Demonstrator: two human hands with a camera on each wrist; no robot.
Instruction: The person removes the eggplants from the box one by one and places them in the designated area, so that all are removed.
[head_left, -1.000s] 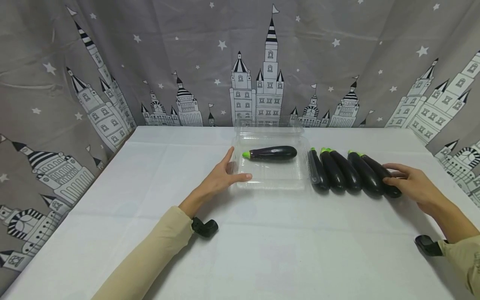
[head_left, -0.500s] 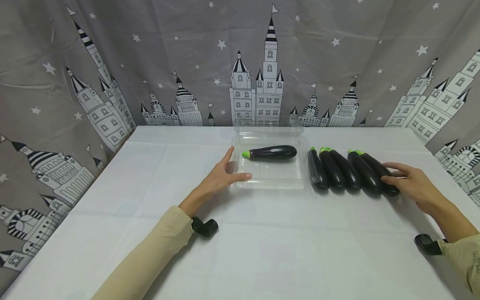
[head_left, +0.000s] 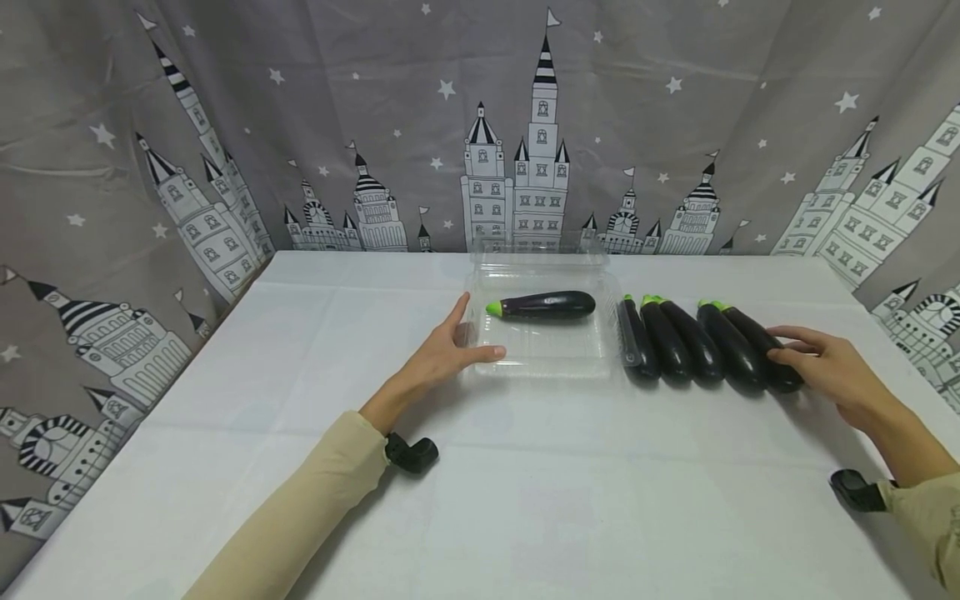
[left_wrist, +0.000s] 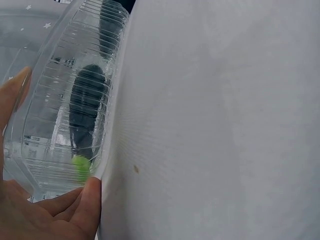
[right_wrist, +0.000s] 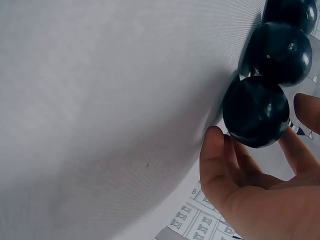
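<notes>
A clear plastic clamshell container (head_left: 540, 362) stands on the white table with its lid up. Inside it, one eggplant (head_left: 547, 306) lies sideways, green cap to the left. My left hand (head_left: 438, 354) spreads at the container's left front corner. Its thumb is over the front rim, and its other fingers touch the side low down in the left wrist view. Several eggplants (head_left: 677, 346) form a row to the container's right, green caps away from me. My right hand (head_left: 832, 371) is around the rightmost eggplant (right_wrist: 256, 112), thumb above and fingers curled along its outer side.
The white tabletop (head_left: 525, 500) stretches in front of both hands. A grey curtain (head_left: 337, 83) with printed castles and stars hangs right behind the table's far edge. A black wrist camera (head_left: 411, 454) sits under my left sleeve, another (head_left: 855, 492) under the right.
The rightmost eggplant has shifted very slightly left, towards its neighbour, with my right hand at it. My left hand and the container have stayed in place.
</notes>
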